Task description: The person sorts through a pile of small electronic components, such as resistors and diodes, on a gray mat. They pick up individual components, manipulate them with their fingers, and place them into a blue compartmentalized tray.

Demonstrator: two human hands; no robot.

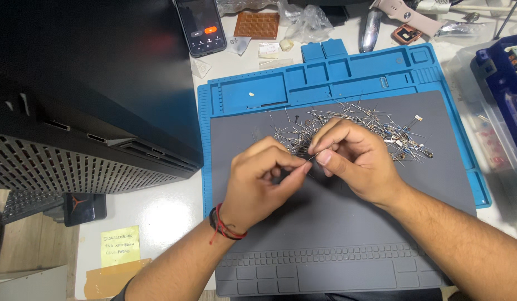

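We pinch one thin wire lead (310,160) between left hand (258,178) and right hand (353,159) | raised above grey mat (347,223), clear of component pile (353,128), so it stays separate.

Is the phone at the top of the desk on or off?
On: the phone screen is lit, showing an orange button and small icons.

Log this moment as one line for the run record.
left hand + right hand: pinching thin wire lead | component pile behind | grey mat

Bare forearms, left wrist with red and dark cord bracelets (225,226), perhaps braided
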